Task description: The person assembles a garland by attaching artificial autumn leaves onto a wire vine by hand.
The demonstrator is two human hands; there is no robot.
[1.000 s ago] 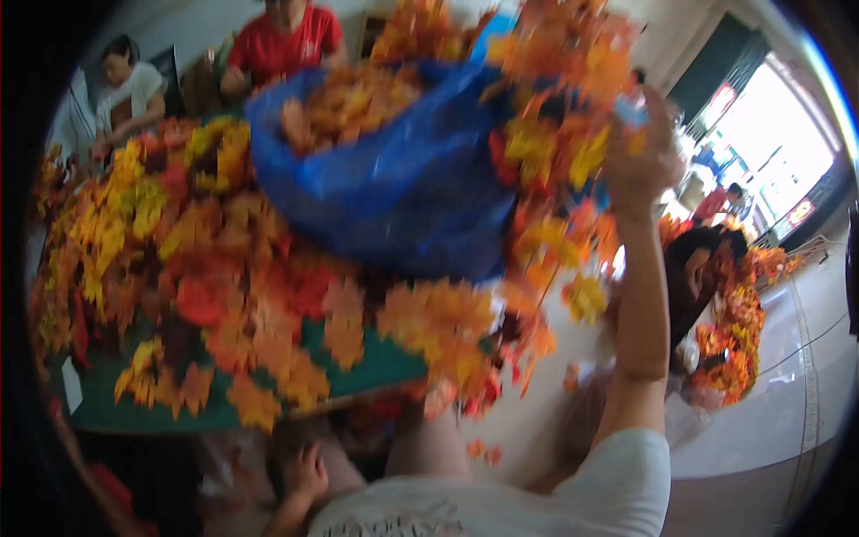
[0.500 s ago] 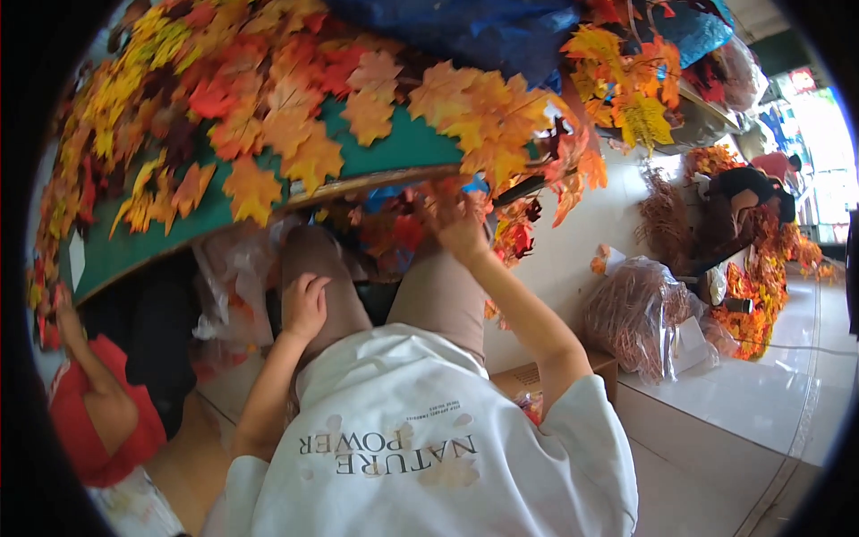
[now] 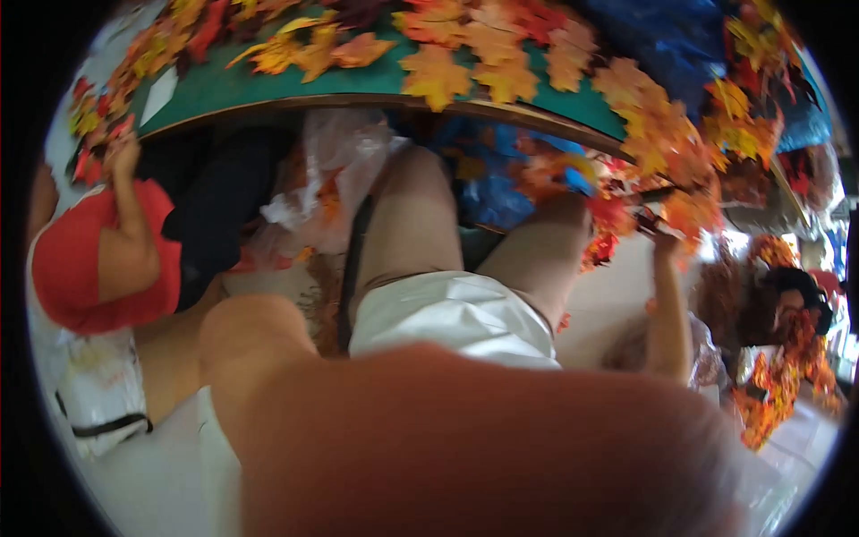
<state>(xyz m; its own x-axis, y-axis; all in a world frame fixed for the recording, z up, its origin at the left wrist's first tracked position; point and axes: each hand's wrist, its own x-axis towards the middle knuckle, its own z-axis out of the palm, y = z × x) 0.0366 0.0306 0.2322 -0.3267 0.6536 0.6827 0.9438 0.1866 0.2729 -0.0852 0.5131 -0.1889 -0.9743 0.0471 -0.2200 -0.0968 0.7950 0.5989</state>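
Note:
My right hand [image 3: 665,243] is stretched out to the right, by the table's near right corner. Its blurred fingers look curled at a dark red leaf [image 3: 648,220] among hanging artificial maple leaves [image 3: 684,215]; what they grip, if anything, I cannot make out. My left arm [image 3: 483,438] is raised across the lower part of the view, very close and smeared, hiding most of my shirt. Where its hand begins does not show, and its fingers are hidden.
Maple leaves cover much of the green table [image 3: 340,85]. Clear plastic bags [image 3: 335,179] hang below it. At left, a person in red [image 3: 98,259] holds leaves at the table. Another person [image 3: 792,295] is at the far right, by a heap of leaves [image 3: 774,394].
The view has swung left, so the table sits further right. My left arm has risen from my lap to close before the camera. My right hand has moved outward past the table's corner.

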